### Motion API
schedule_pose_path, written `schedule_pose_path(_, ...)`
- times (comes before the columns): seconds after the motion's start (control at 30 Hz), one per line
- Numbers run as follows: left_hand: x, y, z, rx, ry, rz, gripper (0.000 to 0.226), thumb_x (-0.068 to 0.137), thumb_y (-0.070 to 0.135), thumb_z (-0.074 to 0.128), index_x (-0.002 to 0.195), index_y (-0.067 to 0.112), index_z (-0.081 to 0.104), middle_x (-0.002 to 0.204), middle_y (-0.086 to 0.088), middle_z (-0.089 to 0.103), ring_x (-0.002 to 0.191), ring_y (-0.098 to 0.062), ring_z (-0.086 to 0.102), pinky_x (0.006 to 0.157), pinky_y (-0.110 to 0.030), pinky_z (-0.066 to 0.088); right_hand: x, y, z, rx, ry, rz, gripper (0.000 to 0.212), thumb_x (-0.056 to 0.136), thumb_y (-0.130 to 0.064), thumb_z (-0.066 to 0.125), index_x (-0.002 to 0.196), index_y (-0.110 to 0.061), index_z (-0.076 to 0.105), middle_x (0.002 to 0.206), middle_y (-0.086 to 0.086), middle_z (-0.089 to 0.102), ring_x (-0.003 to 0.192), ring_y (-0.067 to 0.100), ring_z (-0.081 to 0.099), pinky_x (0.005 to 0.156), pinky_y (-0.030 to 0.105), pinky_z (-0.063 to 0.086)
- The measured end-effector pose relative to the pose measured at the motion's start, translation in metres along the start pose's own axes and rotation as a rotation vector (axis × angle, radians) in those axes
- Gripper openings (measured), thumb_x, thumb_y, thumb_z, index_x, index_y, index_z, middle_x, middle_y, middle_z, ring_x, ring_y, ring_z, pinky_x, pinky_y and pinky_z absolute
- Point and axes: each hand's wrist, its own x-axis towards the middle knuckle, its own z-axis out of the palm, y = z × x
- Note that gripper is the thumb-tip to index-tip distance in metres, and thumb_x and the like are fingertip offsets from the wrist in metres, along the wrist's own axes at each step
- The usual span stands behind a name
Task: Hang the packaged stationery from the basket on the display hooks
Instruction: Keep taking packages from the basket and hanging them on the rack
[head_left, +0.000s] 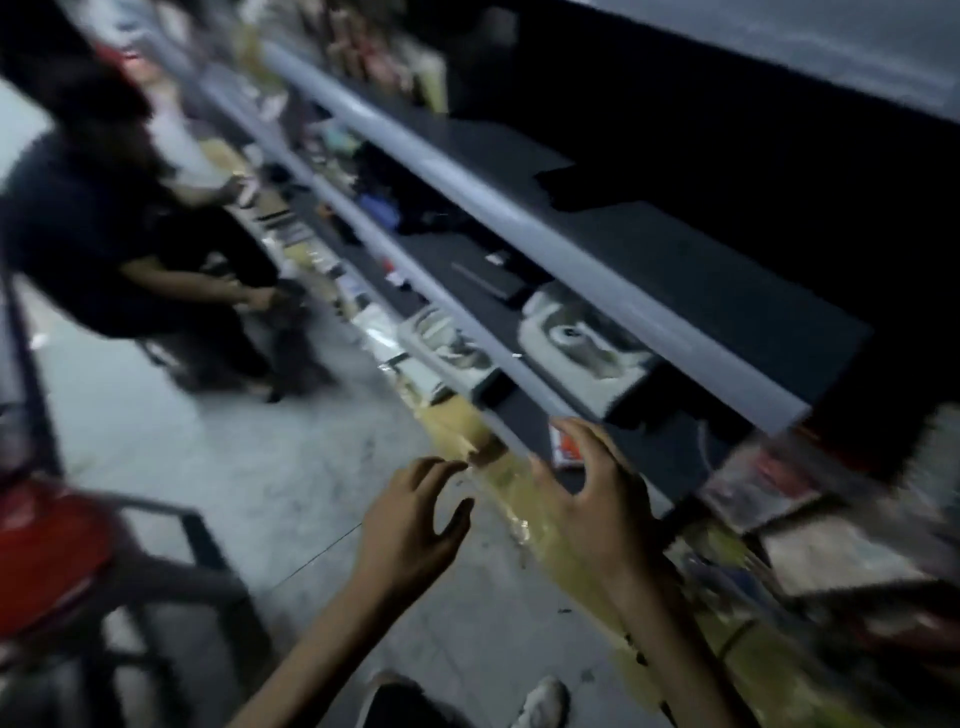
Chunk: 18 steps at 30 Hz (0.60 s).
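Hovering in front of the shelving, both hands hold nothing. The left hand (415, 530) hangs over the floor (208, 441) with its fingers loosely curled and spread. The right hand (597, 504) is splayed at the front edge of the lowest grey shelf (519, 447), fingertips near a small red-and-white packet (566, 447). The blur hides whether they touch the edge.

The red basket (47, 545), as I take the red shape on the dark frame to be, sits low at the person's left, well apart from either hand, and its contents cannot be made out. No display hook can be picked out among the shelves.

With both hands free, this looks like the gap between items: one packet dealt with or none yet taken. The next move probably calls for a turn left and down to the basket, a pinch on a packet by its top, then finding a hook and threading the hanging hole onto it.

White packs (582, 343) lie at the front edge of the middle shelf. Any printing on them, or on the red-and-white packet, is smeared beyond reading, so no brand or label can be given. A second person (78, 223) crouches further along the shelves.
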Motion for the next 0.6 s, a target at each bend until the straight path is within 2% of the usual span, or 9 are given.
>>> schedule_pose_path(0.1,-0.023,-0.073,-0.023,0.060,-0.013,-0.210,0.042,0.097,0.046,0.067,0.136,0.033,0.063,0.132,0.010,0.065,0.119,-0.018,0.064,0.084,-0.033,0.055,0.029,-0.032,0.078,-0.097,-0.243,-0.132,0.055,0.092,-0.053,0.068,0.138,-0.022,0.061,0.137,-0.005,0.062,0.126,0.017,0.058,0.102,0.034,0.051)
schedule_pose_path(0.27,-0.076,-0.171,-0.066,0.008,-0.008,-0.578,0.047,0.100,0.049,0.059,0.144,0.032,0.056,0.140,0.009,0.059,0.131,-0.014,0.056,0.098,-0.032,0.048,0.043,-0.102,0.201,-0.211,-0.611,-0.343,0.049,0.095,-0.048,0.066,0.139,-0.029,0.059,0.138,-0.005,0.062,0.129,0.018,0.056,0.106,0.036,0.047)
schedule_pose_path(0.4,-0.127,-0.232,-0.092,-0.007,0.002,-0.789,0.048,0.100,0.049,0.056,0.146,0.032,0.053,0.140,0.009,0.058,0.128,-0.012,0.057,0.097,-0.032,0.050,0.035,-0.156,0.293,-0.284,-0.793,-0.509,0.048,0.097,-0.047,0.062,0.142,-0.030,0.055,0.142,-0.006,0.059,0.131,0.018,0.056,0.108,0.039,0.045)
schedule_pose_path(0.6,-0.181,-0.321,-0.129,0.060,0.002,-0.976,0.039,0.100,0.043,0.053,0.135,0.028,0.059,0.131,0.000,0.063,0.118,-0.025,0.063,0.091,-0.040,0.052,0.015,-0.214,0.395,-0.299,-0.984,-0.650,0.043,0.100,-0.039,0.061,0.142,-0.029,0.057,0.142,-0.007,0.059,0.131,0.016,0.055,0.107,0.034,0.044)
